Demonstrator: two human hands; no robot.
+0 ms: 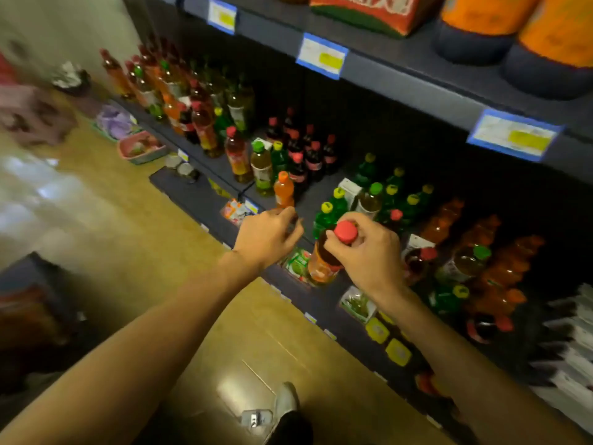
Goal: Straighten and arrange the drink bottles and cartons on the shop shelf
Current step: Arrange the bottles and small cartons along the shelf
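My right hand (369, 248) grips the neck of a red-capped bottle of amber drink (322, 264), upright at the front edge of the low dark shelf (308, 200). My left hand (268, 234) hovers just left of it with fingers loosely curled and nothing in it, close below an orange-capped orange bottle (284, 189). Green bottles with yellow caps (330, 210) stand right behind the held bottle. A small white carton (349, 189) stands among them. More red-capped dark bottles (301, 155) and orange bottles (449, 220) fill the shelf.
An upper shelf (401, 78) with blue price tags overhangs the bottles and carries large orange-labelled bottles (487, 24). Snack packets (298, 263) lie on the lower ledge. A pink basket (141, 149) sits on the floor at left. My shoe (285, 403) stands on the tan floor.
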